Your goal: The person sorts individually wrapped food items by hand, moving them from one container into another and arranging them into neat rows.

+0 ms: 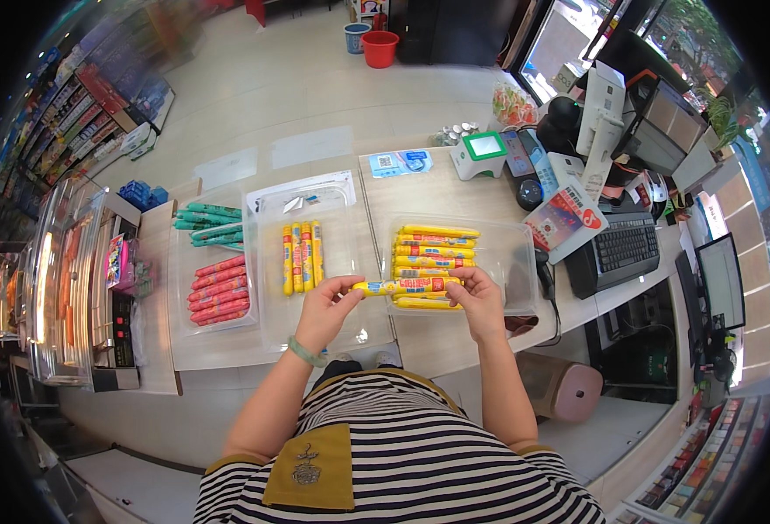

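Between my two hands a yellow-wrapped sausage stick [408, 286] is held level by its ends. My left hand [328, 308] pinches its left tip, and my right hand [480, 301] grips the right end. Beneath it, a clear plastic tray [512, 288] on the right holds several yellow sausages [436, 252] lying crosswise in a stack. The middle clear tray [339, 314] contains several yellow sausages [303, 257] lined up lengthwise at its left side. In the left clear tray [182, 288] are several green-wrapped sticks [209, 224] above several red-wrapped ones [220, 290].
A glass-covered sausage roller grill [64, 288] stands at the far left. Along the right are a green-and-white payment box [480, 154], a sign card [567, 223], a hand scanner with cable [544, 275] and a keyboard [620, 245]. The counter's front edge [260, 362] runs before me.
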Action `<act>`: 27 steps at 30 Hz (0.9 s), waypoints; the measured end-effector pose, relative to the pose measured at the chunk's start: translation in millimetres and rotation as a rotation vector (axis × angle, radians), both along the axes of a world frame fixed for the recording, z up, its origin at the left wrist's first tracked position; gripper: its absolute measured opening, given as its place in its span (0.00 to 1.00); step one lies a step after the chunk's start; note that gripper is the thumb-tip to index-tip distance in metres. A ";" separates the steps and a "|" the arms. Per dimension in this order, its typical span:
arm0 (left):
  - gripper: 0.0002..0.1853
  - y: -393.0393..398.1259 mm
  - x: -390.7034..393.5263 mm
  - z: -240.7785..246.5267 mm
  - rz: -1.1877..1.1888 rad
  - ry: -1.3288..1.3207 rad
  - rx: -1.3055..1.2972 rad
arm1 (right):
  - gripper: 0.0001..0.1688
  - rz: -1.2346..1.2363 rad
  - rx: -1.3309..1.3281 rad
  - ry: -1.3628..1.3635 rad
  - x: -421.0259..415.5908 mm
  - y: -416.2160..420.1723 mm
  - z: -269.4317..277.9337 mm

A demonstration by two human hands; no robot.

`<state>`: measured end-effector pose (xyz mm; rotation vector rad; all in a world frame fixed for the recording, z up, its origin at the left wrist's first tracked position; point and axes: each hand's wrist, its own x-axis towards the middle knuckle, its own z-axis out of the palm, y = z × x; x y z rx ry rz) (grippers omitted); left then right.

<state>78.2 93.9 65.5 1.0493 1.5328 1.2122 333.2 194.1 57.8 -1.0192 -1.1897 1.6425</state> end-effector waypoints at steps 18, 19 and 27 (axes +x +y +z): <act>0.16 -52.6 -46.5 -30.4 0.045 -0.042 -0.111 | 0.15 0.212 -0.056 -0.010 -142.7 12.0 39.9; 0.16 -49.6 -47.8 -32.5 0.067 -0.070 -0.114 | 0.16 0.263 -0.044 -0.056 -154.3 15.8 42.1; 0.14 -10.9 -54.3 -42.3 0.203 -0.301 -0.285 | 0.20 0.462 0.261 -0.834 -228.0 23.8 -20.9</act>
